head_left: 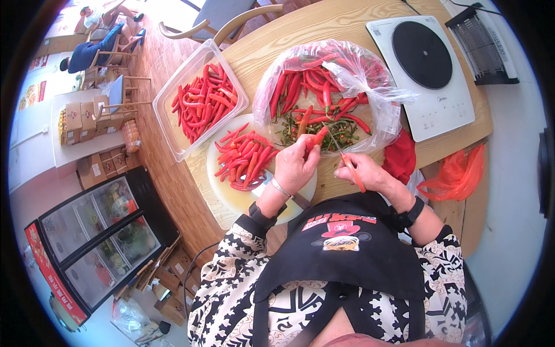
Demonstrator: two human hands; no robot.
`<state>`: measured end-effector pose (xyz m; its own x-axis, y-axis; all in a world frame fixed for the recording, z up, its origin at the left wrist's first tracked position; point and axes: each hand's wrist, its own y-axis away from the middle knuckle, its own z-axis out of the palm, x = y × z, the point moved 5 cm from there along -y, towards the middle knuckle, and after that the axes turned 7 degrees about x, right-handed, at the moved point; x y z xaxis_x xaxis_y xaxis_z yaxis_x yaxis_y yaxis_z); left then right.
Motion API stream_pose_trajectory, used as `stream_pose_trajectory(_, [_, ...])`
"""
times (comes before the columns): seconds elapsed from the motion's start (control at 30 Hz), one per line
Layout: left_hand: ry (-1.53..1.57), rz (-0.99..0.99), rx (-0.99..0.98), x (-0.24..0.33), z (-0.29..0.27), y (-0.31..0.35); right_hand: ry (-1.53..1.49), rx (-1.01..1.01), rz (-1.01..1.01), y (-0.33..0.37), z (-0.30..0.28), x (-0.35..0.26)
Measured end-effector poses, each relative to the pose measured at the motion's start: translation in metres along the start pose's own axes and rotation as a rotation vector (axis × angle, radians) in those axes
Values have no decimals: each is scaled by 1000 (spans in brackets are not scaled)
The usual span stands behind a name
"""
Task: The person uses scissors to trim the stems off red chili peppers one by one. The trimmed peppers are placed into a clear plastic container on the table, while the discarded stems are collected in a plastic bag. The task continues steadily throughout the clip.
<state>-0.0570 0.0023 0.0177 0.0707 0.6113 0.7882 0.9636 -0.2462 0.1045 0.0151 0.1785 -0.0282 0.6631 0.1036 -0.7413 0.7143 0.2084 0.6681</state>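
Observation:
My left hand (296, 164) pinches a red chili pepper (315, 140) by its body, above the front of a clear plastic bag (266, 87). In my right hand (367, 172) is a pair of orange-handled scissors (352, 172), its thin blades reaching toward the pepper's stem end. More red chilies (315, 81) fill the far part of the bag, and a heap of green stems (289, 130) lies in its near part. Beside my left wrist, trimmed chilies (248, 159) are piled on a round white cutting board (219, 189). A knife (301, 201) lies partly hidden at the board's near edge.
A clear plastic bin (165, 110) of red chilies stands left of the bag. At the right are a white induction cooker (445, 113), a red plastic bag (457, 178) and a red cloth (400, 159). Chairs, a display fridge (104, 237) and seated people are farther left.

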Motion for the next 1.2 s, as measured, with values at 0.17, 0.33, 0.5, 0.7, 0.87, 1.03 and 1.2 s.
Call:
stream_pose_trajectory(0.17, [-27,27,-19,6,0,9,48,-16,47,4,-3,-1])
stream_pose_trajectory(0.33, [8,82,45,9,-2,20,24,-19,49,13,1,-6])
stream_pose_trajectory(0.5, [-143,138,139,-1,-15,33,-59,-111,103,28,6,-12])
stream_pose_trajectory(0.7, [-566,98,565,-61,-94,50,-57,-10,111,32,-6,8])
stream_pose_trajectory(0.87, [-729,28,522,-87,-115,47,-36,10,114,31,-12,19])
stream_pose_trajectory(1.03, [-576,248,547,-39,-82,8,-50,28,105,30,-9,22])
stream_pose_trajectory(1.2, [-331,511,335,0,11,-59,-66,76,108,29,-9,22])
